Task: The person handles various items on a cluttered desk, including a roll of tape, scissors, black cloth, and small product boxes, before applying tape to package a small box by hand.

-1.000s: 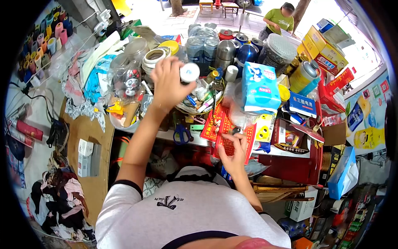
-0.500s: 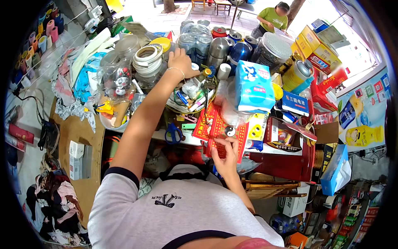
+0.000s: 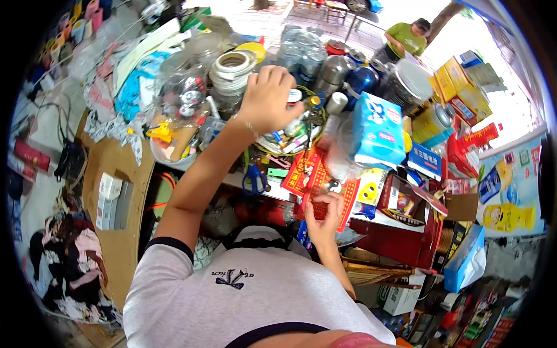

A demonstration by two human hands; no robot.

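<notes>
My left hand [image 3: 268, 100] hangs over the basket of small odds and ends [image 3: 284, 141], with its thumb stretched away from bent fingers and nothing visible in it. Just beyond it stand white tape rolls [image 3: 232, 72] stacked on a clear jar. At the table's front edge, my right hand [image 3: 326, 220] is in front of a red printed booklet [image 3: 347, 197] with a yin-yang sign. Thumb and forefinger are closed near its lower left; what they pinch is too small to make out. Blue-handled scissors [image 3: 254, 178] lie between the two arms.
Clear jars, bottles and cans crowd the back of the table. A blue tissue pack [image 3: 378, 130] stands right of the basket, beside a blue box [image 3: 423, 159]. Cloth scraps [image 3: 136, 87] pile up at left. A person in a green shirt [image 3: 408, 39] is outside.
My left hand has drawn back from among the jars toward me and lifted over the basket. My right hand stays by the red booklet. The view has shifted slightly.
</notes>
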